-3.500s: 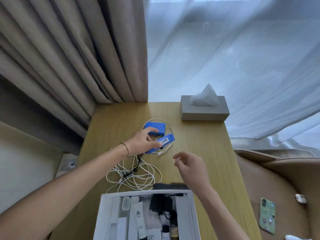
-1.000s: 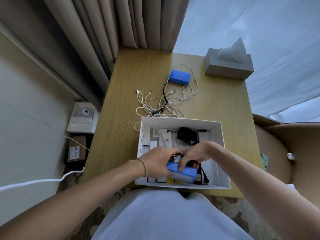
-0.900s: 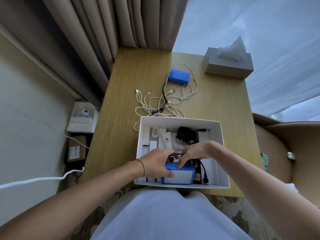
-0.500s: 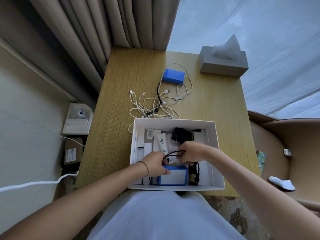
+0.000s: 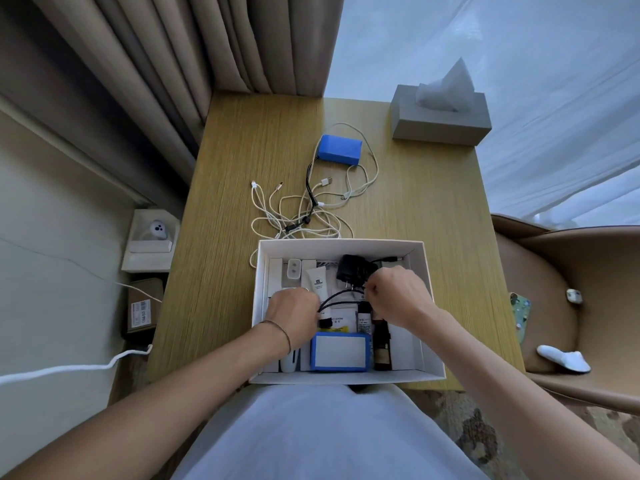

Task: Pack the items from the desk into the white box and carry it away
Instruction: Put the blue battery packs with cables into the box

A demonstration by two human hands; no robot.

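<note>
Down in the white box (image 5: pixel 429 306), which sits at the near edge of the wooden bench (image 5: pixel 235 188), both hands are busy with a black cable (image 5: pixel 341 296). The left hand (image 5: pixel 294 311) has its fingers curled around one end of that cable near a small black plug, a thin bracelet showing at the wrist. The right hand (image 5: pixel 398 292) pinches the cable's other end just beside a black power adapter (image 5: pixel 355 270) lying against the far wall of the box. A blue-edged pack with a white face (image 5: pixel 339 351) lies flat against the near wall, between a dark bottle (image 5: pixel 381 344) and some white tubes. A white tube with a dark label (image 5: pixel 318 279) and a small white charger (image 5: pixel 293 272) lie toward the far left of the box.

Beyond the box, a tangle of white cables (image 5: pixel 298 213) spreads across the bench, and a second blue pack (image 5: pixel 340 150) rests at its far end. A grey tissue box (image 5: pixel 440 123) stands at the far right corner.
</note>
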